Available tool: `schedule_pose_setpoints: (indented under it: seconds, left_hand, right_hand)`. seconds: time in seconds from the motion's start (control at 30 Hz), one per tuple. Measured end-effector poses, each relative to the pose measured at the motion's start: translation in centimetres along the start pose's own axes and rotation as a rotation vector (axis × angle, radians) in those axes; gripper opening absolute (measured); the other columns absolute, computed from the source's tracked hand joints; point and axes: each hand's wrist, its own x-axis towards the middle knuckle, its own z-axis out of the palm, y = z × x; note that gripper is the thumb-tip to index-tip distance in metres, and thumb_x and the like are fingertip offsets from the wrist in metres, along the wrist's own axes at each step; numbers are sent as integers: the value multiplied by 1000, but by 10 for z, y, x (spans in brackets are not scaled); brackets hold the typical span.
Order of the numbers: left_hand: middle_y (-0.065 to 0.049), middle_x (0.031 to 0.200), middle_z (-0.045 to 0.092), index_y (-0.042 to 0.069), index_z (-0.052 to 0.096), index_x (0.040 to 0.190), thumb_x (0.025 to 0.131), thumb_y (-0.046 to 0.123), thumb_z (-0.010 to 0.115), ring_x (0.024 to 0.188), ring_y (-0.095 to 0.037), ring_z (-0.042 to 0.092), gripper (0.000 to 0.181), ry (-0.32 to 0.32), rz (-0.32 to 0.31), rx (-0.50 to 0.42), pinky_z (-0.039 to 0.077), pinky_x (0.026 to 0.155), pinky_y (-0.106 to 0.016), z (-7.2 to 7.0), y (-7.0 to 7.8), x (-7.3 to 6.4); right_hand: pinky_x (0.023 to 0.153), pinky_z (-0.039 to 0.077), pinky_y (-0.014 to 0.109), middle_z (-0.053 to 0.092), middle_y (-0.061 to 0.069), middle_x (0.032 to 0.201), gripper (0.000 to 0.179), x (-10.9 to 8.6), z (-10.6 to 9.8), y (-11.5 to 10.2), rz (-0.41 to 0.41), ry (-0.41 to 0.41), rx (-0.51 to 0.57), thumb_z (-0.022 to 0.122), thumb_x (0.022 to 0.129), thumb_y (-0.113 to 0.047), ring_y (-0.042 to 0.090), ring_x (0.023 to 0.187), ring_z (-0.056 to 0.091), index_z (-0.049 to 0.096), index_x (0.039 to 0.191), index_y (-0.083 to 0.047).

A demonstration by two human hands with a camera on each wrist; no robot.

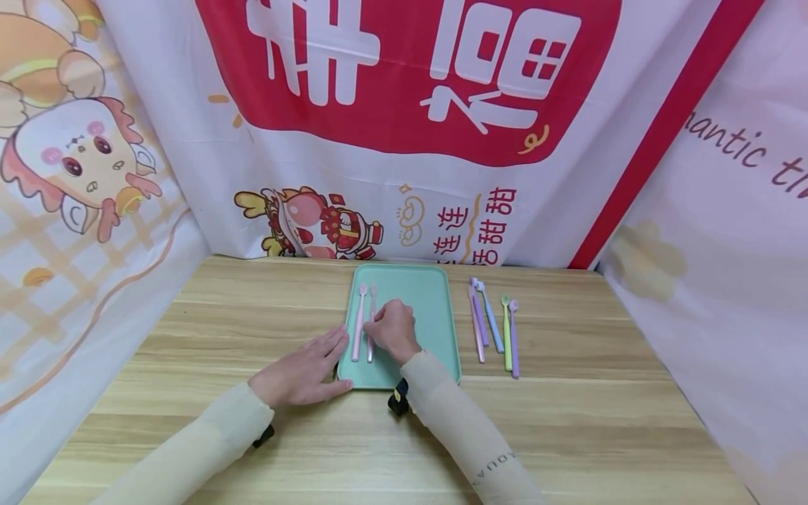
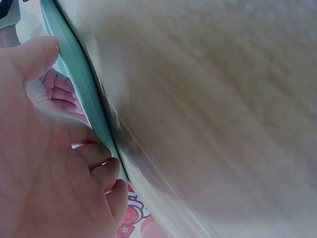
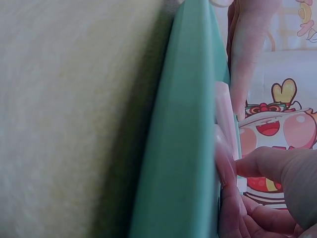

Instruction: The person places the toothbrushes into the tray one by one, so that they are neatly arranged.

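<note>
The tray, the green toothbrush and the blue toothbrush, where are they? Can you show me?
Tray (image 1: 432, 315): head view, on its bare floor.
Green toothbrush (image 1: 508, 339): head view, on its handle.
Blue toothbrush (image 1: 492, 321): head view, on its handle.

seven toothbrushes are counted in all: three pink toothbrushes, two purple toothbrushes, one blue toothbrush and one green toothbrush. of these, two are counted on a single tray, both pink, and five on a single table: one pink, two purple, one blue and one green. two hands are shown, one left hand and one right hand, and two sleeves are counted with them. two small black pieces are seen, one at each sleeve. three printed cloths are counted around the table, one at the left, one at the back and one at the right.
</note>
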Motion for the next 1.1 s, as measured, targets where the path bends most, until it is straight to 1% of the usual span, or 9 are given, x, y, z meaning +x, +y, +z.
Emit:
schedule_pose_setpoints:
  seconds: [0.33, 0.6, 0.67, 0.73, 0.8, 0.9, 0.97, 1.1]
  left_hand:
    - [-24, 176, 14, -6, 22, 165, 106, 56, 53, 163, -42, 21, 91, 2, -1, -4, 26, 130, -61, 0, -1, -1]
    - [-25, 176, 15, -7, 23, 164, 107, 53, 53, 163, -43, 21, 89, 12, 10, -6, 27, 130, -61, 2, -2, -1]
    - [-26, 176, 15, -7, 22, 164, 107, 53, 53, 163, -43, 21, 89, 12, 10, -4, 26, 130, -61, 2, -2, -1]
    - [-26, 175, 15, -8, 22, 164, 108, 53, 53, 163, -44, 21, 89, 11, 10, -4, 26, 130, -61, 2, -2, -1]
    - [-25, 176, 14, -7, 22, 165, 107, 54, 53, 163, -43, 20, 89, 7, -1, -3, 25, 131, -61, 1, -2, -2]
    - [-23, 177, 13, -5, 21, 166, 107, 55, 53, 164, -41, 19, 90, 0, -14, -2, 25, 131, -60, 1, -2, -2]
    - [-21, 177, 13, -4, 21, 166, 107, 55, 53, 164, -40, 19, 90, -5, -20, -2, 25, 132, -59, 1, -2, -1]
    - [-22, 177, 13, -5, 22, 166, 106, 55, 55, 164, -41, 20, 90, -5, -10, -8, 25, 131, -61, 0, -1, 0]
  right_hand:
    - [49, 52, 19, 70, 1, 70, 14, -2, 1, 0, -30, 7, 1, 86, 89, -15, 11, 58, 65, 78, 81, -7]
    - [50, 52, 20, 70, 1, 69, 15, -3, -1, 0, -12, -15, 4, 85, 90, -18, 11, 58, 66, 77, 82, -8]
    - [51, 54, 20, 71, 2, 72, 14, -3, -2, 0, -11, -22, 3, 85, 90, -18, 11, 60, 67, 77, 86, -8]
    - [56, 56, 22, 72, 2, 77, 14, -3, -5, 0, -15, -25, 7, 84, 90, -18, 11, 64, 68, 78, 93, -6]
    - [61, 58, 23, 72, 3, 83, 20, -4, -9, 0, -29, -24, 15, 84, 90, -19, 12, 70, 68, 78, 103, -4]
    - [69, 60, 26, 74, 4, 91, 30, -5, -16, 2, -73, -25, 31, 83, 90, -19, 13, 76, 67, 76, 114, -3]
    - [73, 60, 27, 75, 5, 93, 33, -5, -22, 3, -108, -38, 46, 83, 91, -20, 14, 79, 68, 76, 118, -2]
    - [79, 63, 29, 76, 5, 100, 35, -5, -34, 8, -166, -77, 72, 83, 92, -21, 14, 86, 70, 75, 120, -2]
